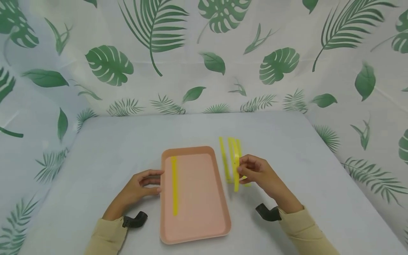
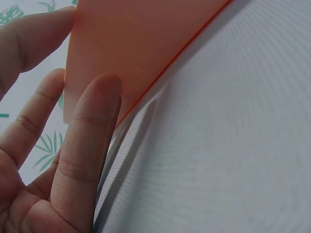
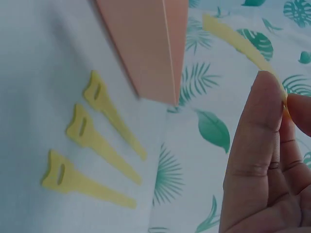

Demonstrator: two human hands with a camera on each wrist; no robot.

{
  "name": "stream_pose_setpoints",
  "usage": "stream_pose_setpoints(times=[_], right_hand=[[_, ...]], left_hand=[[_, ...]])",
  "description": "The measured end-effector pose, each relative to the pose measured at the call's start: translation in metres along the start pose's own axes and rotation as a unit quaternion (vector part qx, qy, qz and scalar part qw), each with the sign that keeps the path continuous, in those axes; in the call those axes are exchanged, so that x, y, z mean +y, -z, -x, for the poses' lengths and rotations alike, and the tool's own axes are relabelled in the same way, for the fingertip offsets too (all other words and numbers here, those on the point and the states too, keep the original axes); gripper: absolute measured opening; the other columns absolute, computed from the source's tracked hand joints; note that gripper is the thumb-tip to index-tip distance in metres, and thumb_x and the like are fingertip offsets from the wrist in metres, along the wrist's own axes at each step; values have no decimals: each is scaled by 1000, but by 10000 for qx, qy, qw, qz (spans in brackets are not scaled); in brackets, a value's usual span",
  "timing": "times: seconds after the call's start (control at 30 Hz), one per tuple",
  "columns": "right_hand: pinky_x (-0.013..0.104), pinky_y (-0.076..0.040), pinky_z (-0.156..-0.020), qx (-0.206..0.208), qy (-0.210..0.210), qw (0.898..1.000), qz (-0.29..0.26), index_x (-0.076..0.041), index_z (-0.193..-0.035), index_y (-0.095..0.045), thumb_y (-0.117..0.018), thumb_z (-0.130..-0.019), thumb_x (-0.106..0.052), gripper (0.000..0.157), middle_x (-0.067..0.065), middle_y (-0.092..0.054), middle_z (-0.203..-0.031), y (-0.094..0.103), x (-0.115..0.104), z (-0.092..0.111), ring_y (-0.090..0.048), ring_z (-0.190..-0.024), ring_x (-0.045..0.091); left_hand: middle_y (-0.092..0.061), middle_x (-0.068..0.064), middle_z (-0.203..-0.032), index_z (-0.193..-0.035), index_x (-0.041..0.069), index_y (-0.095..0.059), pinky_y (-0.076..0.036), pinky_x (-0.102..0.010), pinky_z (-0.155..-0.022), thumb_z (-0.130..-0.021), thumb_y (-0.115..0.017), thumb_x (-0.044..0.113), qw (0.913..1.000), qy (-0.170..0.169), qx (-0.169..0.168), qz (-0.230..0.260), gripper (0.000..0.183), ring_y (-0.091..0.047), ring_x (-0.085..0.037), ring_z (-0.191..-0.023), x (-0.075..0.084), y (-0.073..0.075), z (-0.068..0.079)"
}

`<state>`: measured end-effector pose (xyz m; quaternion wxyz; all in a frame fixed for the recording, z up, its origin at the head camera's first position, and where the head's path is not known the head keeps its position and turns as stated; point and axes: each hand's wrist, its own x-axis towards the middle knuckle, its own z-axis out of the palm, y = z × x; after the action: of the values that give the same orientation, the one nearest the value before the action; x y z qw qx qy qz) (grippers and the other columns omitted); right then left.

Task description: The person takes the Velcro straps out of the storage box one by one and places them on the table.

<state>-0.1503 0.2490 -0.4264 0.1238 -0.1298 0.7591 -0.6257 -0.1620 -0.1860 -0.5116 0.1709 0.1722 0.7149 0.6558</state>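
A pink rectangular tray lies on the table. One thin yellow strip lies lengthwise inside it, near the left wall. My left hand touches the tray's left side with its fingertips and thumb, the fingers extended. To the right of the tray, my right hand pinches another yellow strip between thumb and fingers, raised and slightly bent. Below it on the table are three more strips, among them a strip with a wide, slotted head and a tapering tail, as the right wrist view shows.
The white cloth-covered table ends at the back against a leaf-print curtain, which also hangs on both sides. A black wrist mount sits at the left cuff, with another black mount at the right cuff.
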Motion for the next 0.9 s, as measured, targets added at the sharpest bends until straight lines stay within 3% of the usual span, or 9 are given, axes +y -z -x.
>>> stream_pose_setpoints(times=[0.33,0.6,0.9], right_hand=[[30,-67,-78,813,-18,9952,548,19,-113,-66,-67,-103,3,19,5,-71,-101,17,-2,8,-70,-95,16],[26,-65,-74,1343,-23,9901,419,22,-114,-66,-69,-101,4,22,-1,-72,-94,24,0,10,-68,-86,11],[23,-65,-76,1746,-112,9841,312,23,-115,-65,-71,-100,5,24,2,-77,-98,30,9,14,-71,-89,6]], left_hand=[[-68,-32,-133,-147,-16,-54,-63,-26,-90,-95,-80,0,10000,81,41,-16,60,-73,-8,-112,0,-2,2],[-67,-33,-134,-148,-15,-54,-63,-25,-90,-96,-79,0,9999,99,46,12,60,-72,-7,-112,0,-3,3],[-70,-23,-132,-145,-19,-54,-65,-27,-89,-95,-78,-4,9998,-166,48,132,57,-73,-9,-112,2,-6,4]])
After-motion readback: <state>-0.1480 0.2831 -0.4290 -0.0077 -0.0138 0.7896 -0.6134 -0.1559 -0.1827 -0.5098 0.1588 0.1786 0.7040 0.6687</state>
